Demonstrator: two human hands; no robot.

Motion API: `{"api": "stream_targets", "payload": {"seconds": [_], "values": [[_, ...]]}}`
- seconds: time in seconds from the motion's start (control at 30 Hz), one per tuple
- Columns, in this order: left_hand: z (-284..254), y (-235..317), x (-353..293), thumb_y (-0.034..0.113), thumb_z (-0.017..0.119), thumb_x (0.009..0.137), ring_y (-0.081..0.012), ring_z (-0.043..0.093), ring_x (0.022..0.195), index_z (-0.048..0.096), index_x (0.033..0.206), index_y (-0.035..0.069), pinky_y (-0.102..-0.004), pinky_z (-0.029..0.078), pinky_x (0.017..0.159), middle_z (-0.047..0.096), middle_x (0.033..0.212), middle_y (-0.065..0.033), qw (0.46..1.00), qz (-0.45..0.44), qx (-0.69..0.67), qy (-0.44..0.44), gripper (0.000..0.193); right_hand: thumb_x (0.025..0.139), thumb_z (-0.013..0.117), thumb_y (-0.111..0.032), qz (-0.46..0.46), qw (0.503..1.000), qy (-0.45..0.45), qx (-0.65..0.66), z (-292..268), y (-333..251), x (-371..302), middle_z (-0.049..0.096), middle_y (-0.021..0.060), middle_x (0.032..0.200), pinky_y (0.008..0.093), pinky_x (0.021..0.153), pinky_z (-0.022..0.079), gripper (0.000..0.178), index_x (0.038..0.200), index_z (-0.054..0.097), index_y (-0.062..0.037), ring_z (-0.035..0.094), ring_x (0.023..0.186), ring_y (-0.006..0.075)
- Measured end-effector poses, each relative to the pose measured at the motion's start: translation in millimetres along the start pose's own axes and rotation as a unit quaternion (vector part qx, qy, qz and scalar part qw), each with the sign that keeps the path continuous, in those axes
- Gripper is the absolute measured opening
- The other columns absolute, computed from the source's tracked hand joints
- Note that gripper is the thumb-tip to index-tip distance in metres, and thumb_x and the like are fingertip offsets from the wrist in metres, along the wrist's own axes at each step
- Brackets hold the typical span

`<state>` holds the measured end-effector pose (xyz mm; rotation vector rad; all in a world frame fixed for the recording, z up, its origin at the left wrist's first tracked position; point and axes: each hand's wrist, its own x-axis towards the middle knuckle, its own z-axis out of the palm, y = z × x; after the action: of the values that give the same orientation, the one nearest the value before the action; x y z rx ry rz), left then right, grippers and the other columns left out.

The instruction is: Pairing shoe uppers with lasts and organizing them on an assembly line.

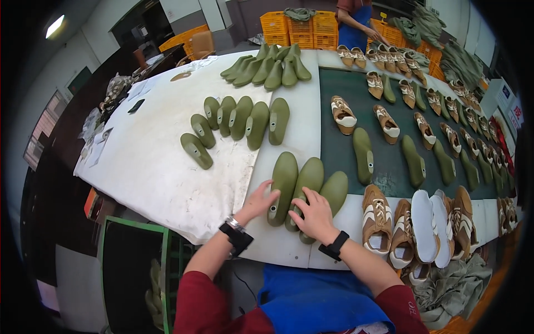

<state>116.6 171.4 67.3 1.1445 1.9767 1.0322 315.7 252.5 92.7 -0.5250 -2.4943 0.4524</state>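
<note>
Three green shoe lasts lie side by side near the table's front edge: a left one [285, 171], a middle one [310, 173] and a right one [334, 192]. My left hand [257, 203] touches the left last's outer edge, thumb and forefinger apart. Over the lower part of the middle last rests my right hand [316, 216], its fingers spread and slightly bent. That hand partly hides the middle and right lasts. Beyond them, several more lasts [241, 118] stand in a curved row. Another cluster of green lasts [263, 71] sits at the far side.
Brown-and-white sneakers [387, 123] and lasts fill a dark green mat [340, 89] at right. Nearer are more sneakers [377, 218] and white insoles [425, 225]. A green-framed rack [135, 224] stands lower left. Behind the table are orange crates [300, 40] and a person in a blue apron [354, 28].
</note>
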Motion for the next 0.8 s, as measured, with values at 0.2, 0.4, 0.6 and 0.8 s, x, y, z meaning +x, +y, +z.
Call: {"api": "stream_targets", "payload": {"seconds": [0.2, 0.4, 0.6, 0.8], "values": [[-162.1, -107.6, 80.1, 0.023, 0.070, 0.068, -0.0389, 0.040, 0.111, 0.044, 0.121, 0.005, -0.0451, 0.035, 0.091, 0.043, 0.120, -0.0223, 0.878, -0.002, 0.322, 0.354, 0.061, 0.073, 0.065, -0.029, -0.018, 1.000, 0.012, 0.000, 2.6, -13.1, 5.1, 0.049, 0.0186, 0.114, 0.0423, 0.084, 0.041, 0.026, 0.092, 0.060, -0.0125, 0.048, 0.104, 0.0342], [-196.4, -128.2, 101.6, 0.020, 0.061, 0.076, -0.0482, 0.046, 0.106, 0.038, 0.125, 0.012, -0.0454, 0.040, 0.092, 0.024, 0.131, -0.0332, 0.877, -0.172, 0.284, 0.347, 0.054, 0.073, 0.065, -0.029, 0.010, 1.000, 0.009, -0.010, -3.4, -6.1, 3.1, 0.050, 0.0185, 0.115, 0.0421, 0.085, 0.041, 0.024, 0.091, 0.061, -0.0129, 0.049, 0.103, 0.0343], [-191.5, -132.5, 73.9, 0.010, 0.055, 0.077, -0.0420, 0.054, 0.085, 0.049, 0.103, 0.014, -0.0454, 0.045, 0.077, 0.050, 0.099, -0.0269, 0.865, -0.147, 0.318, 0.360, 0.027, 0.072, 0.065, -0.028, 0.010, 1.000, 0.021, -0.003, -1.6, -10.3, 5.4, 0.051, 0.0185, 0.114, 0.0419, 0.085, 0.041, 0.025, 0.090, 0.061, -0.0123, 0.049, 0.104, 0.0341], [-123.4, -89.9, -35.7, 0.008, 0.057, 0.076, -0.0382, 0.056, 0.085, 0.054, 0.100, 0.010, -0.0432, 0.046, 0.074, 0.057, 0.091, -0.0208, 0.930, -0.006, 0.283, 0.236, 0.024, 0.072, 0.065, -0.027, 0.017, 1.000, 0.023, 0.003, 4.2, -5.3, 6.7, 0.050, 0.0196, 0.114, 0.0420, 0.085, 0.041, 0.024, 0.090, 0.059, -0.0116, 0.048, 0.104, 0.0344]]}}
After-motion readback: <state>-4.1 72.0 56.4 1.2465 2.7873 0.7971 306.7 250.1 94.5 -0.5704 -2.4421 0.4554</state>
